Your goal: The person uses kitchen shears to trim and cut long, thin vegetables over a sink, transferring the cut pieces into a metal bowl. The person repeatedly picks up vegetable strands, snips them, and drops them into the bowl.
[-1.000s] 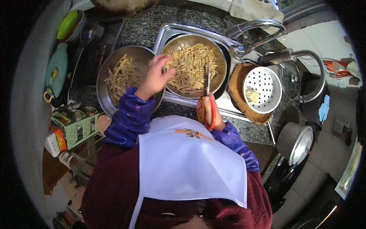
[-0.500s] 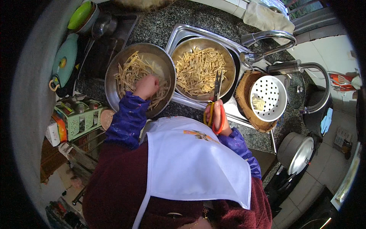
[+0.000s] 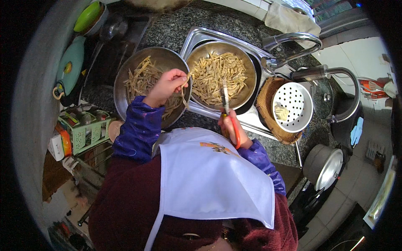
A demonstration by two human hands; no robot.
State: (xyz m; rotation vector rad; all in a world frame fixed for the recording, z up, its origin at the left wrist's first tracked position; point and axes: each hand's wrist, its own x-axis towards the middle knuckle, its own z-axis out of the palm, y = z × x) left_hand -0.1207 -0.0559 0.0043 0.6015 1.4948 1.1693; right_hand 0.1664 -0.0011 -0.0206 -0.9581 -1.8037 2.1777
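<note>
My left hand (image 3: 168,85) is closed in a pinch on a long, thin, pale-brown vegetable strip (image 3: 184,99), above the right rim of the left metal bowl (image 3: 121,98). Longer strips (image 3: 142,79) lie heaped in that bowl. In my right hand (image 3: 234,130) is a pair of scissors (image 3: 225,99) with red and yellow handles. The blades point away from me, over the near part of the right metal bowl (image 3: 252,69), and look blurred. Short, cut-looking yellowish pieces (image 3: 217,75) fill this second bowl, which rests at the sink.
Right of the sink (image 3: 190,44), a white colander (image 3: 305,90) with a pale lump inside sits on a woven basket (image 3: 264,102). Two curved taps (image 3: 293,38) rise behind. A lidded pot (image 3: 316,165) stands far right, a green crate (image 3: 90,131) at left.
My left hand has risen out of the left bowl's heap and moved right, now with a strip in it. My right hand's scissors have shifted slightly left and toward me; their blades look closer together.
</note>
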